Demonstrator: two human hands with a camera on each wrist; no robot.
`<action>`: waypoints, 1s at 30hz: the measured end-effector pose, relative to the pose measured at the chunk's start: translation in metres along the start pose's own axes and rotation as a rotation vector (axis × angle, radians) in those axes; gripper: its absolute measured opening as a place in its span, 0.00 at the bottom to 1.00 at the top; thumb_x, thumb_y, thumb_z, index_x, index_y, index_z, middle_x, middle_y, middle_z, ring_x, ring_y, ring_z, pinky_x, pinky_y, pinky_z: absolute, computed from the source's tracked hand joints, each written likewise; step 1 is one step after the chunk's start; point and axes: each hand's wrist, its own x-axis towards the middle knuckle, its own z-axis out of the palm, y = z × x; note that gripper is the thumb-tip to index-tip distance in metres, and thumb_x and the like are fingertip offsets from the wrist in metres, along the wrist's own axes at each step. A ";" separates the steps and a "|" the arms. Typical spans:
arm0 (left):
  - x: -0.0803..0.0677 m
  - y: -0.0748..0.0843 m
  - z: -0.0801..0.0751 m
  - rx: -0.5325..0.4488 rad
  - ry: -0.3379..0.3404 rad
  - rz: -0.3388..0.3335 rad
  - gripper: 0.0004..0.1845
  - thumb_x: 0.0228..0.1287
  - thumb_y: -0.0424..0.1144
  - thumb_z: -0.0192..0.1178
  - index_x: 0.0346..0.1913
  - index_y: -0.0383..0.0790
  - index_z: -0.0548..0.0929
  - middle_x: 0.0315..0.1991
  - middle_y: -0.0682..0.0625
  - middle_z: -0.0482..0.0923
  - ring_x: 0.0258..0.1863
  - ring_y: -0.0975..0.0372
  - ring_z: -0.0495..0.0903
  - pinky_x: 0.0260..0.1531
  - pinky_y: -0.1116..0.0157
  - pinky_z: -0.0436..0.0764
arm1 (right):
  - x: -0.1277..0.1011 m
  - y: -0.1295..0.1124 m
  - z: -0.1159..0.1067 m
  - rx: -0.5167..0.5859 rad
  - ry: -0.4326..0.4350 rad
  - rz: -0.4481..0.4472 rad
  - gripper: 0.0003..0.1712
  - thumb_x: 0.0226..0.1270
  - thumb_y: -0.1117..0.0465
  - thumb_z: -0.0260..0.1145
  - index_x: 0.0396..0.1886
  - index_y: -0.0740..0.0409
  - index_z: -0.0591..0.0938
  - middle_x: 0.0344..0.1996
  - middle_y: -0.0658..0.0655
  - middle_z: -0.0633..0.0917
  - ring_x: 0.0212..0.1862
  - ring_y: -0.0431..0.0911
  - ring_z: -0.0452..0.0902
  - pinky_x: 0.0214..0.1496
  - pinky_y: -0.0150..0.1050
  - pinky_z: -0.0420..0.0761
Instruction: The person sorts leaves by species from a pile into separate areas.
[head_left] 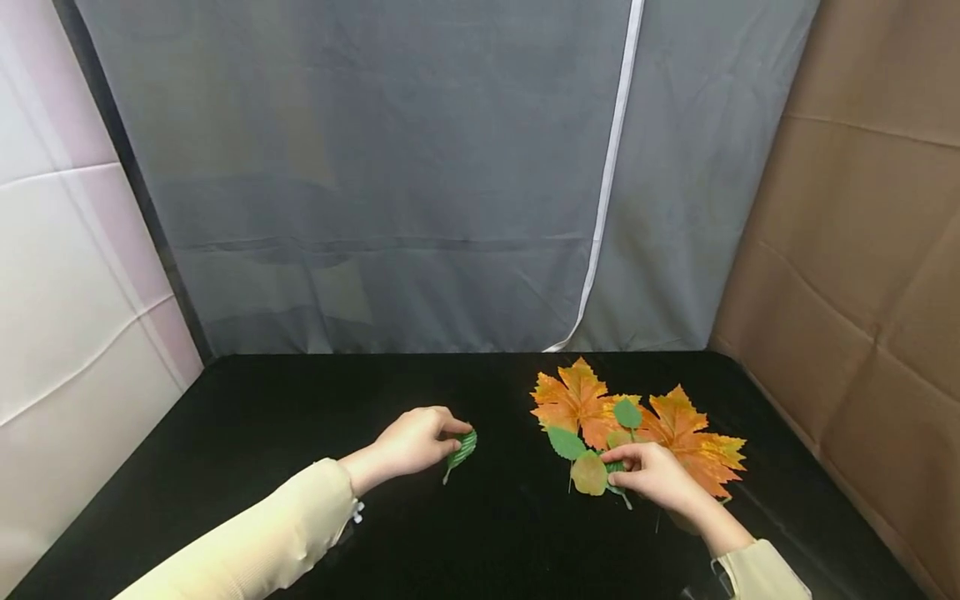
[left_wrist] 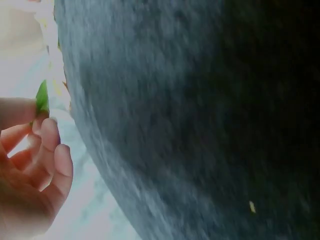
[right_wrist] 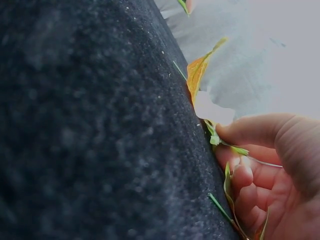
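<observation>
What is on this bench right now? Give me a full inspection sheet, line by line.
Surface: black table, matte.
Job's things: single green leaf at the left hand; leaf pile of orange maple and small green leaves at the right hand.
Clutter: nothing seen.
Grippers: left hand pinches the green leaf; right hand grips a small leaf in the pile.
Cables: nothing seen.
Surroundings: grey curtain, cardboard wall, white panel.

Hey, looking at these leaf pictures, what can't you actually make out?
- Head view: the right hand covers the near edge of the leaf pile, so what it pinches is hidden.
- Left wrist view: only a tip of the green leaf shows past the left hand; the rest is blurred.
- Right wrist view: leaf shapes are blurred and edge-on.
</observation>
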 end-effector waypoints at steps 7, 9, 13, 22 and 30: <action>-0.006 -0.019 -0.015 0.071 0.028 -0.012 0.16 0.55 0.33 0.67 0.49 0.42 0.88 0.35 0.56 0.81 0.27 0.67 0.72 0.29 0.66 0.73 | -0.001 0.000 0.002 0.033 0.021 0.026 0.17 0.55 0.65 0.72 0.46 0.65 0.85 0.22 0.50 0.73 0.22 0.40 0.64 0.23 0.33 0.66; -0.008 -0.025 -0.020 0.092 0.035 -0.017 0.17 0.54 0.33 0.68 0.49 0.42 0.87 0.35 0.56 0.81 0.27 0.67 0.72 0.29 0.66 0.73 | -0.001 -0.001 0.002 0.042 0.023 0.037 0.17 0.54 0.65 0.72 0.46 0.65 0.85 0.22 0.50 0.73 0.22 0.40 0.64 0.23 0.33 0.66; -0.010 -0.037 -0.030 0.122 0.053 -0.058 0.18 0.54 0.32 0.67 0.50 0.42 0.87 0.36 0.55 0.81 0.26 0.66 0.71 0.28 0.64 0.73 | -0.002 -0.002 0.001 0.053 0.015 0.038 0.18 0.55 0.65 0.72 0.46 0.66 0.85 0.22 0.50 0.72 0.22 0.40 0.64 0.23 0.33 0.66; -0.015 -0.061 -0.054 0.154 0.081 -0.138 0.18 0.56 0.31 0.65 0.52 0.40 0.86 0.37 0.53 0.81 0.27 0.63 0.72 0.28 0.61 0.73 | -0.002 -0.005 0.001 0.057 0.002 0.026 0.18 0.55 0.65 0.72 0.46 0.66 0.84 0.22 0.51 0.72 0.21 0.39 0.63 0.22 0.32 0.65; -0.015 -0.090 -0.072 0.139 0.108 -0.228 0.19 0.60 0.31 0.60 0.55 0.39 0.84 0.40 0.49 0.82 0.33 0.58 0.78 0.31 0.58 0.75 | -0.001 -0.002 0.002 0.043 0.016 0.062 0.18 0.55 0.65 0.71 0.46 0.66 0.85 0.22 0.50 0.73 0.22 0.39 0.63 0.23 0.32 0.66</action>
